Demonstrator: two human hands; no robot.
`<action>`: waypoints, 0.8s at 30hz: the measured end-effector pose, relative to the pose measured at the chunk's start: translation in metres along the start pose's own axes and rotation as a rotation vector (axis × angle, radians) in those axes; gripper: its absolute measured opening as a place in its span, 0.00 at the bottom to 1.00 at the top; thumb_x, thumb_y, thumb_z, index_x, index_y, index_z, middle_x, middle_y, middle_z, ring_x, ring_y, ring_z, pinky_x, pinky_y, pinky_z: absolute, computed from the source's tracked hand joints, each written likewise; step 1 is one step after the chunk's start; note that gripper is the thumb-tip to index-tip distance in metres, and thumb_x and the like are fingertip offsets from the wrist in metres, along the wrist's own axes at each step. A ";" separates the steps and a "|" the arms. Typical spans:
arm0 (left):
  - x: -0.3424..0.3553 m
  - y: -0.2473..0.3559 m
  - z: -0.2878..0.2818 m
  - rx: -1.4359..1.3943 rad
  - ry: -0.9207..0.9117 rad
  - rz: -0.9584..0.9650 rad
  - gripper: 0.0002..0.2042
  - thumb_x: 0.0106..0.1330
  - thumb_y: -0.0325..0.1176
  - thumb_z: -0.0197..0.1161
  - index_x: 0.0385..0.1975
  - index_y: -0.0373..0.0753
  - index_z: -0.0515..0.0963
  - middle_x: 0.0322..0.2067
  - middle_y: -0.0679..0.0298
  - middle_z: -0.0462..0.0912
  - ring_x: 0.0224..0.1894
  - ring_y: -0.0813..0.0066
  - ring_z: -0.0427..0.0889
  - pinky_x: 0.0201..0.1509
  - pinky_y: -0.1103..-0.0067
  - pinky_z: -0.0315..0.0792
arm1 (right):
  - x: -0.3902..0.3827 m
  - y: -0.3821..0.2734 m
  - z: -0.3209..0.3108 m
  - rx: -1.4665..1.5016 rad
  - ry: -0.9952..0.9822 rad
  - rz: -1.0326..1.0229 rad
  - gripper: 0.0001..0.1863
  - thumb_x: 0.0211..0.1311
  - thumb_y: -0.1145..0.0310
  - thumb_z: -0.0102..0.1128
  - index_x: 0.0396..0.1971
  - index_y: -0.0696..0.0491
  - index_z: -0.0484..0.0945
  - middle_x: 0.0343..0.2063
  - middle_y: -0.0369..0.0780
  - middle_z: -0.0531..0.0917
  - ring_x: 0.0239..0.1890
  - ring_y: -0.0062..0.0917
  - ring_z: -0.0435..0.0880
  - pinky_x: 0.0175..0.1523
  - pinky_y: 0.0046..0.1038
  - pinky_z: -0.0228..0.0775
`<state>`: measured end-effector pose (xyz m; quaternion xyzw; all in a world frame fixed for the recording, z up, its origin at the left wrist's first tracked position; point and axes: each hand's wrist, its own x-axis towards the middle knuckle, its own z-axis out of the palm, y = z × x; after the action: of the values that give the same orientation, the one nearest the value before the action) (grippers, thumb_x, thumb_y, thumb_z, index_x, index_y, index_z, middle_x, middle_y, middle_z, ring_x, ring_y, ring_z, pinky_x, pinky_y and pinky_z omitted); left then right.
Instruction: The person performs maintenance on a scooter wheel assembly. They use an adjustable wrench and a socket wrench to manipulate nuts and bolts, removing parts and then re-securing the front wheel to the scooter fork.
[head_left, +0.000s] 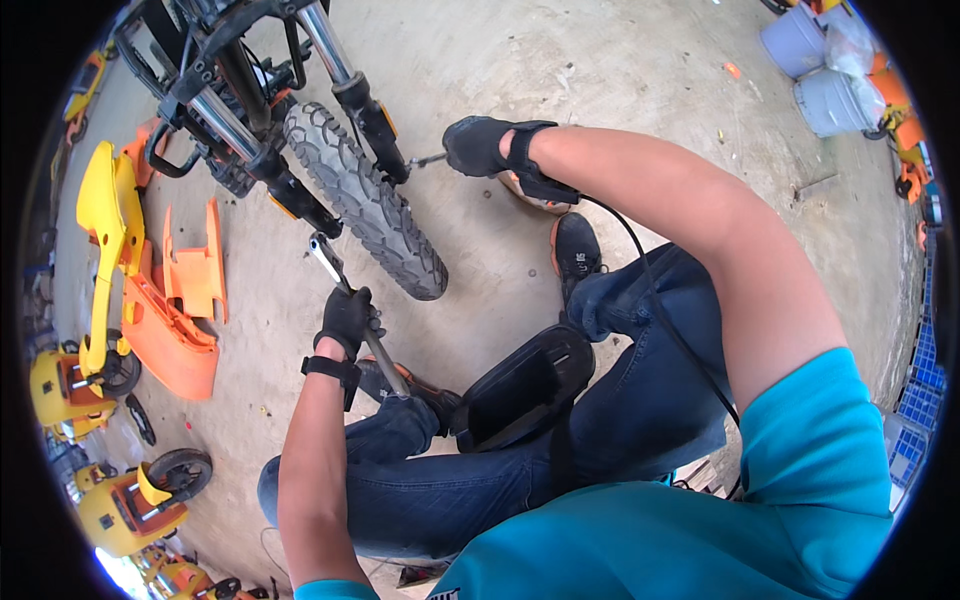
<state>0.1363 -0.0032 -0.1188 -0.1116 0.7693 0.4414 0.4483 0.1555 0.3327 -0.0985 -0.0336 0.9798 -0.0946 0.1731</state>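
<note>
In front of me is the knobby front tyre [365, 195] of a two-wheeler, standing between two fork legs [290, 185]. My left hand [348, 318], in a black glove, is wrapped round a long-handled ratchet wrench [325, 258]. The wrench head is at the lower end of the left fork leg; its handle runs down toward my shoe. My right hand [478, 146], also gloved, is closed round a tool whose thin metal shaft [430, 160] reaches the bottom of the right fork leg. The rest of that tool is hidden in the glove.
Orange body panels [165, 340] and a yellow panel [100, 240] lie on the concrete floor at left. Yellow vehicle parts with wheels [125, 510] stand behind them. Pale buckets [832, 102] are at far right. A black cable [640, 245] runs from my right wrist.
</note>
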 end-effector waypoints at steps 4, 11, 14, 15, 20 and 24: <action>-0.004 -0.001 0.000 -0.013 0.032 0.015 0.06 0.65 0.31 0.52 0.33 0.40 0.63 0.18 0.62 0.71 0.14 0.71 0.73 0.18 0.71 0.75 | 0.010 -0.010 -0.009 -0.159 -0.219 -0.174 0.07 0.44 0.69 0.62 0.25 0.54 0.84 0.26 0.41 0.84 0.31 0.33 0.83 0.37 0.32 0.75; 0.002 -0.004 0.000 -0.015 0.020 0.070 0.05 0.65 0.31 0.52 0.30 0.38 0.65 0.17 0.62 0.71 0.13 0.71 0.72 0.17 0.72 0.75 | 0.016 -0.023 0.003 -0.242 -0.138 -0.279 0.08 0.42 0.67 0.65 0.25 0.52 0.84 0.27 0.39 0.84 0.32 0.32 0.83 0.38 0.33 0.75; 0.001 -0.001 0.003 -0.038 0.028 0.050 0.06 0.66 0.31 0.52 0.30 0.38 0.65 0.17 0.62 0.71 0.13 0.71 0.72 0.17 0.72 0.75 | 0.015 -0.023 0.006 -0.143 -0.182 -0.294 0.07 0.48 0.68 0.58 0.22 0.55 0.81 0.22 0.41 0.81 0.27 0.32 0.82 0.33 0.33 0.74; 0.000 -0.001 0.003 -0.048 0.031 0.042 0.06 0.66 0.31 0.52 0.30 0.38 0.65 0.17 0.62 0.71 0.13 0.71 0.72 0.17 0.72 0.75 | 0.013 -0.024 0.006 -0.179 -0.206 -0.338 0.08 0.49 0.68 0.54 0.21 0.56 0.80 0.20 0.43 0.81 0.25 0.33 0.82 0.32 0.34 0.73; -0.001 0.000 0.003 -0.046 0.031 0.045 0.06 0.66 0.32 0.53 0.30 0.38 0.65 0.17 0.61 0.71 0.13 0.70 0.72 0.17 0.72 0.74 | 0.010 -0.030 0.025 -0.038 -0.106 -0.340 0.10 0.52 0.69 0.49 0.24 0.60 0.77 0.18 0.45 0.81 0.24 0.36 0.82 0.32 0.35 0.73; -0.001 0.000 0.002 -0.043 0.035 0.032 0.06 0.66 0.31 0.53 0.31 0.38 0.65 0.17 0.61 0.71 0.13 0.70 0.72 0.16 0.71 0.74 | 0.003 -0.041 0.026 0.063 -0.150 -0.221 0.14 0.55 0.66 0.48 0.29 0.63 0.75 0.20 0.48 0.81 0.25 0.37 0.83 0.33 0.35 0.74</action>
<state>0.1384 -0.0023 -0.1182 -0.1169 0.7689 0.4629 0.4252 0.1630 0.2880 -0.1153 -0.1427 0.9510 -0.1410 0.2354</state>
